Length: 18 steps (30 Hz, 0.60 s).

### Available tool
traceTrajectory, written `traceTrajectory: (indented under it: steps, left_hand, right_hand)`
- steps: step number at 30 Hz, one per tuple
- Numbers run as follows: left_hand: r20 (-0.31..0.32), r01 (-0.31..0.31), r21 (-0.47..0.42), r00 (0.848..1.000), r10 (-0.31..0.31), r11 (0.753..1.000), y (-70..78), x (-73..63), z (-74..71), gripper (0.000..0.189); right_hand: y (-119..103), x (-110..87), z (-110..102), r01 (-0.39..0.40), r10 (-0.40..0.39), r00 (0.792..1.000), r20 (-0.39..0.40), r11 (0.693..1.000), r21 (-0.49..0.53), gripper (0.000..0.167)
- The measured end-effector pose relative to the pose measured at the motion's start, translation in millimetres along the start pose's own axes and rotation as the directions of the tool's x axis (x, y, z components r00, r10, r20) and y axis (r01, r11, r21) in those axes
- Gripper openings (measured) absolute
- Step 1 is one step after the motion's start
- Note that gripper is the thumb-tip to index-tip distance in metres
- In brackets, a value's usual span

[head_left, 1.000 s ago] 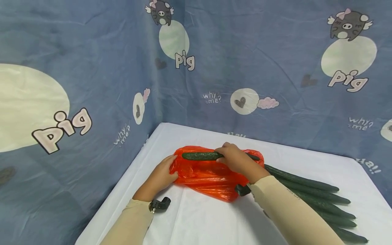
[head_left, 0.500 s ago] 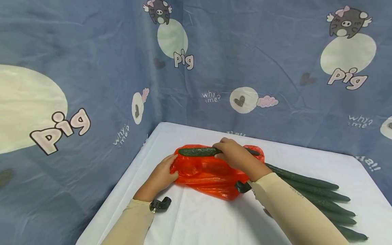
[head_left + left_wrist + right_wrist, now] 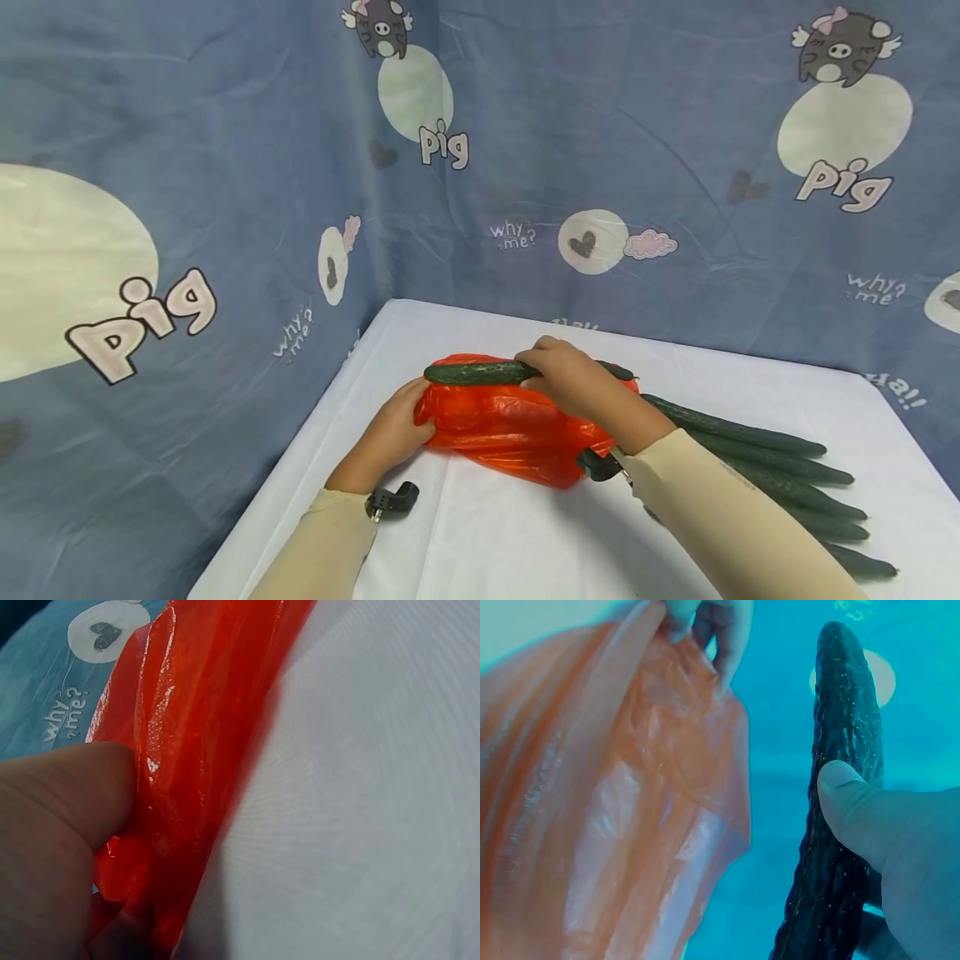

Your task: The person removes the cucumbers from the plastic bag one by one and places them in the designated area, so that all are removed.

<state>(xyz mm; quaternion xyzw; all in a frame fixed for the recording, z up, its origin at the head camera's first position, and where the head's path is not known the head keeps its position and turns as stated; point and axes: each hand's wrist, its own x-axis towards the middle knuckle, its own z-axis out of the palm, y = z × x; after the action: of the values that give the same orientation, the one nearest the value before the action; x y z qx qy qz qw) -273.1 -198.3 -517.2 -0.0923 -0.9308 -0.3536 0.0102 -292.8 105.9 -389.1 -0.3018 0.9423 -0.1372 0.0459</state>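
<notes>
A red plastic bag [image 3: 502, 429] lies on the white table, and my left hand [image 3: 393, 429] holds its left end. In the left wrist view the thumb [image 3: 82, 787] presses on the folded red film. My right hand [image 3: 566, 379] grips a dark green cucumber [image 3: 472, 373] around its middle, level above the bag's far side. The cucumber's left tip is close to my left fingertips in the head view. The right wrist view shows the right thumb along the bumpy cucumber [image 3: 847, 705], apart from the bag film [image 3: 630, 810] beside it. The palm side of the right hand is hidden.
Several more cucumbers [image 3: 780, 471] lie side by side on the right of the white table [image 3: 495, 542], partly behind the right sleeve [image 3: 735, 517]. A blue patterned curtain [image 3: 637, 150] stands behind and to the left of the table.
My right hand has carried the cucumber a little to the left and upward, so its tip reaches the bag's left end. My left hand has stayed on the bag.
</notes>
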Motion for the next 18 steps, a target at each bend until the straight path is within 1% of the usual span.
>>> traceTrajectory:
  steps: [3, 6, 9, 12, 18]
  left_hand:
    - [0.008, -0.005, 0.002, 1.000, 0.005, 1.000, 1.7, 1.6, -1.0, 0.076]
    - [0.011, -0.004, 0.019, 1.000, 0.004, 1.000, 2.4, 2.3, -2.6, 0.076]
    - [0.008, 0.003, 0.033, 1.000, -0.004, 0.999, 2.0, 2.1, -3.0, 0.076]
    - [0.007, 0.007, 0.032, 1.000, -0.007, 0.999, 1.4, 1.4, -1.5, 0.076]
    - [-0.005, -0.005, 0.020, 1.000, 0.005, 1.000, 1.2, -0.1, 1.7, 0.076]
  right_hand:
    - [-0.3, -14.1, -0.7, -0.023, 0.023, 1.000, 0.005, 1.000, 0.007, 0.049]
    - [-0.6, -27.0, 2.9, -0.042, 0.042, 0.999, 0.005, 0.999, -0.007, 0.051]
    - [-0.8, -38.6, 9.3, -0.062, 0.062, 0.998, 0.006, 0.998, -0.016, 0.050]
    - [0.2, -50.8, 15.3, -0.084, 0.084, 0.996, 0.005, 0.996, 0.000, 0.049]
    - [8.2, -79.8, 24.0, -0.079, 0.079, 0.996, -0.039, 0.997, 0.009, 0.047]
